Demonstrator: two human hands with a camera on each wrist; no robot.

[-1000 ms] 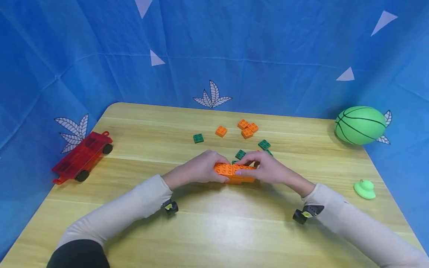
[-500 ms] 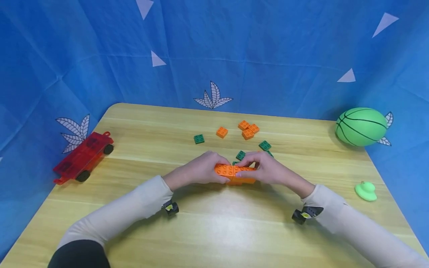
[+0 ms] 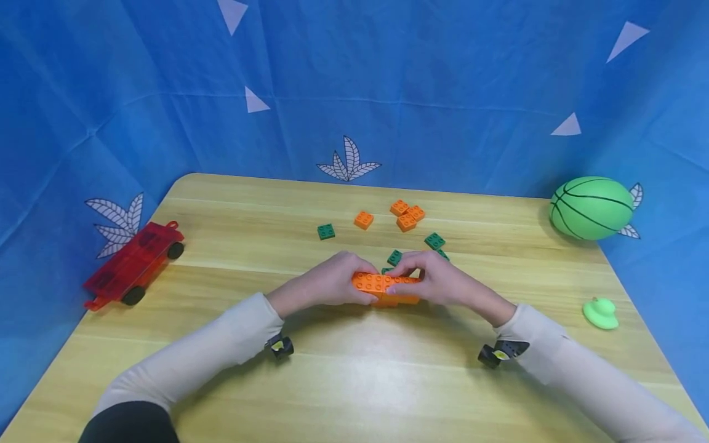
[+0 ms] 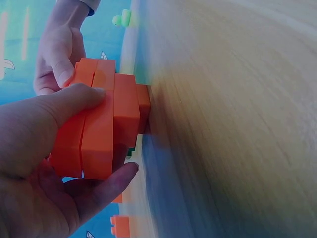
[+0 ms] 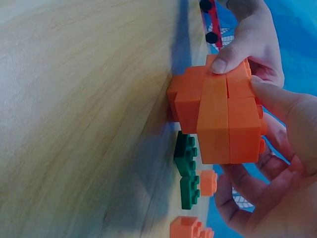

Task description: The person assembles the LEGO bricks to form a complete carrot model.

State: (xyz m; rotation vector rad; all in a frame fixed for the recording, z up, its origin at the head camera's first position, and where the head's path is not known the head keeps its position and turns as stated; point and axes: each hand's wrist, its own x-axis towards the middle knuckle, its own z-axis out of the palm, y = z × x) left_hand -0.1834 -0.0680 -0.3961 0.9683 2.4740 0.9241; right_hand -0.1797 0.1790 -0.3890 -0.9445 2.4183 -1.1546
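A stack of orange toy building bricks (image 3: 370, 282) stands at the middle of the table, in steps that widen from a narrow foot to a broad studded top. My left hand (image 3: 336, 280) grips its left end, thumb along the near side in the left wrist view and fingers round the far side. At the right end, my right hand (image 3: 440, 280) pinches the upper bricks (image 5: 242, 129) between thumb and fingers. A thin seam runs between the two top layers in the left wrist view. The stack's far side is hidden behind the hands in the head view.
Loose orange bricks (image 3: 407, 222) and green bricks (image 3: 434, 240) lie behind the stack, several of each. A red toy wagon (image 3: 135, 264) is at the left edge. On the right are a green ball (image 3: 591, 208) and a green rubber duck (image 3: 600, 313). Blue cloth (image 3: 443, 80) surrounds the table.
Both hands keep their hold on the orange stack at almost the same spot. The right end of its top looks slightly more level than a second ago. The head view shifts slightly.
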